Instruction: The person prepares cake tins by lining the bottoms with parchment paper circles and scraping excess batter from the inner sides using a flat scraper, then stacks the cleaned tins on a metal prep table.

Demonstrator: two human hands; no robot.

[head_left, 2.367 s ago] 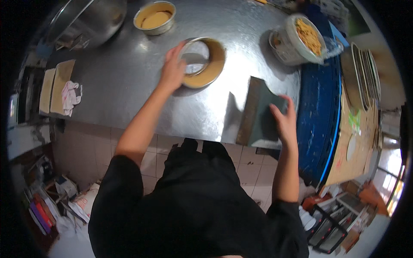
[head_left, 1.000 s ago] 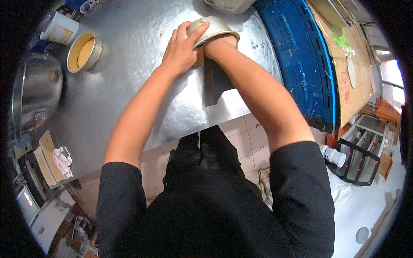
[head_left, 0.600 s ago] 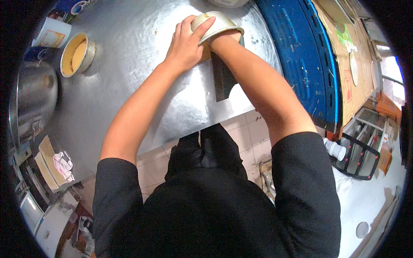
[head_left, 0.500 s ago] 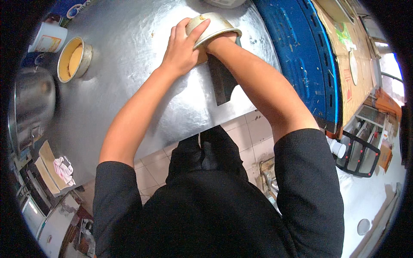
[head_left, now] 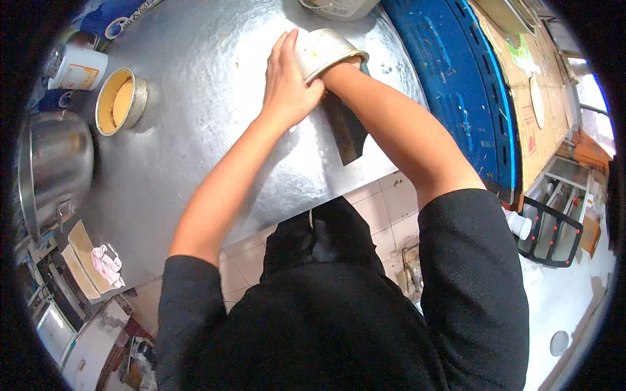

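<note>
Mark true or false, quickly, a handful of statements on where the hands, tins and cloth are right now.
1. The left hand is against the outside of the pale, round metal tin. True.
2. That tin stands upright, its opening facing straight up. False: it is tipped over, its opening facing down toward the person.
3. The right hand has all its fingers in plain view. False: they are hidden under the tin.
4. A round metal tin with a tan inside stands left of both hands, untouched. True.
5. The crumpled pink-and-white cloth lies in the steel bowl. False: it lies on folded brown cardboard.
</note>
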